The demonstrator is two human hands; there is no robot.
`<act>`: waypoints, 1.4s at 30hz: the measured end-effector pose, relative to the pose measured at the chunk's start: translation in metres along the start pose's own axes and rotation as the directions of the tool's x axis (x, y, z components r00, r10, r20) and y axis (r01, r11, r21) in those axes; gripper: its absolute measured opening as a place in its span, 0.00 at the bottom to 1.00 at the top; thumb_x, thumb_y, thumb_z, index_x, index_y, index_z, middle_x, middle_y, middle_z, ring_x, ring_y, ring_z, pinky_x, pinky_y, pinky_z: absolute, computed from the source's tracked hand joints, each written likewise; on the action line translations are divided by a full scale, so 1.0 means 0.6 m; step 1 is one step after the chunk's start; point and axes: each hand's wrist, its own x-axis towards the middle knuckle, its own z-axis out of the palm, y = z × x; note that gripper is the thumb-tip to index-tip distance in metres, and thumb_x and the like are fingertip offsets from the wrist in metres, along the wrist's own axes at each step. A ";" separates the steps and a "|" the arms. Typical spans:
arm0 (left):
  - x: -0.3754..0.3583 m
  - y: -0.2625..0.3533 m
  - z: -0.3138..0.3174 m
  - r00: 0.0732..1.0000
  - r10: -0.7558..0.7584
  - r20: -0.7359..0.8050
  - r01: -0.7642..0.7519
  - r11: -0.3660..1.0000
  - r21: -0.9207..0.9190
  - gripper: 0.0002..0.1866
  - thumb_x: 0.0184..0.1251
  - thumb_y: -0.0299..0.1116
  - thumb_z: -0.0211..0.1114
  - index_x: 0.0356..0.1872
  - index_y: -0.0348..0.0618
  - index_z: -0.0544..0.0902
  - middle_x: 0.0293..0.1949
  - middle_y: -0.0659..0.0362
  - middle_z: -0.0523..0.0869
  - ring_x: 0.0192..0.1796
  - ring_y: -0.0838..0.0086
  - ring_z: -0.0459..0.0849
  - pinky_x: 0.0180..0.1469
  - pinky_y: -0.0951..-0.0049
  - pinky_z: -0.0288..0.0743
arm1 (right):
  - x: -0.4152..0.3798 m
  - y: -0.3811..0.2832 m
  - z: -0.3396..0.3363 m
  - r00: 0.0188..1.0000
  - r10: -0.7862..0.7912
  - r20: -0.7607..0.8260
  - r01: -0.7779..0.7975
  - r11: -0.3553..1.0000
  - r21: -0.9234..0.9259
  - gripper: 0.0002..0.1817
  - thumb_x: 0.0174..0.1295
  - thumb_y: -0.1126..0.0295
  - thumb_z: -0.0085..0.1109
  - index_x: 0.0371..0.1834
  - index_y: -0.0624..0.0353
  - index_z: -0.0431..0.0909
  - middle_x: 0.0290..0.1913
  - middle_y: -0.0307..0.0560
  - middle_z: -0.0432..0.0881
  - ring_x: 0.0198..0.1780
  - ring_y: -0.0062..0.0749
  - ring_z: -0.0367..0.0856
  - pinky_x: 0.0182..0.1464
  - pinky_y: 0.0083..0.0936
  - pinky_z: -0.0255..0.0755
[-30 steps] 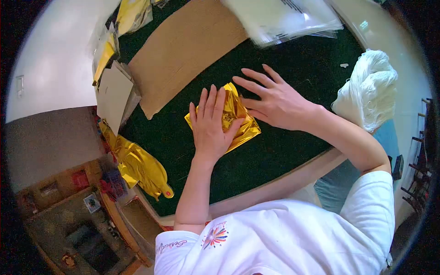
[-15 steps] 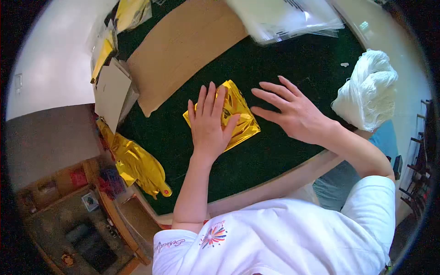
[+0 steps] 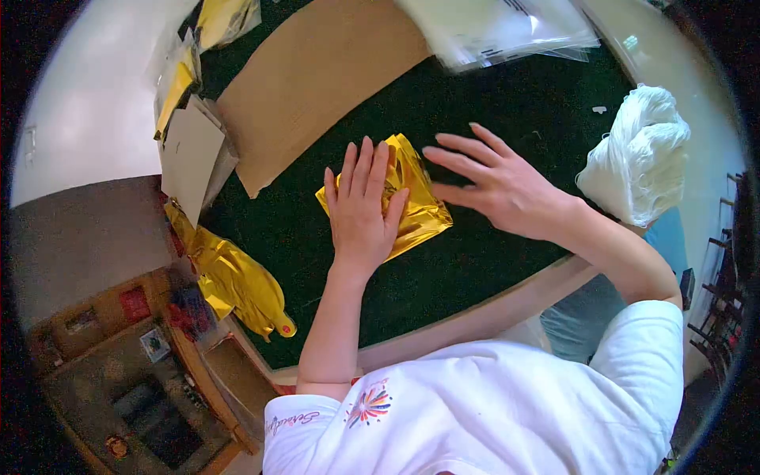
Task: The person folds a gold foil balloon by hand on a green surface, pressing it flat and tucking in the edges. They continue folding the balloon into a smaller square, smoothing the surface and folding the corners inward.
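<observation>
A shiny gold foil sheet, folded into a flat packet [image 3: 421, 214], lies on the dark green table surface [image 3: 491, 277]. My left hand [image 3: 362, 210] rests flat on its left part, fingers stretched out and pointing away from me. The palm hides much of the foil beneath. Just right of the packet hovers my right hand [image 3: 499, 182], its fingers spread and the fingertips close to the foil's right edge. Nothing is held in it.
At the left edge lies another gold foil piece [image 3: 241, 281]. White card sheets [image 3: 190, 154] stand behind it. Brown cardboard [image 3: 317, 79] covers the back left, with clear plastic bags [image 3: 507, 36] beside it. A bundle of white string [image 3: 637, 158] sits at the right edge.
My right hand has shifted slightly left and away from me, bringing its fingertips nearer the gold packet. My left hand stays pressed on the foil.
</observation>
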 end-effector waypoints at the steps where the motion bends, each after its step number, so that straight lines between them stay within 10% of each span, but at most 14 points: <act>1: 0.000 -0.001 0.000 1.000 -0.003 -0.008 0.003 1.000 -0.030 0.32 0.69 0.44 0.56 0.72 0.52 0.59 0.72 0.55 0.61 0.75 0.60 0.55 0.73 0.45 0.41 | 0.008 0.003 0.005 0.999 0.021 -0.036 -0.023 0.998 -0.052 0.21 0.52 0.72 0.57 0.52 0.48 0.80 0.70 0.48 0.63 0.74 0.43 0.56 0.73 0.51 0.49; 34: -0.001 0.001 0.000 0.999 0.044 0.005 -0.045 0.998 0.053 0.31 0.67 0.46 0.57 0.71 0.55 0.63 0.72 0.56 0.61 0.74 0.60 0.56 0.72 0.43 0.42 | 0.062 0.021 0.043 0.988 0.117 -0.101 -0.124 0.990 -0.066 0.16 0.61 0.60 0.59 0.50 0.50 0.80 0.72 0.47 0.61 0.75 0.43 0.53 0.74 0.53 0.44; 42: -0.002 0.002 -0.001 1.000 0.029 0.002 -0.029 0.999 0.020 0.32 0.67 0.46 0.57 0.71 0.54 0.62 0.72 0.55 0.61 0.75 0.60 0.55 0.72 0.44 0.42 | 0.044 0.023 0.022 0.981 0.140 -0.131 -0.153 0.984 -0.091 0.23 0.63 0.60 0.57 0.62 0.45 0.73 0.72 0.45 0.59 0.74 0.43 0.53 0.73 0.53 0.46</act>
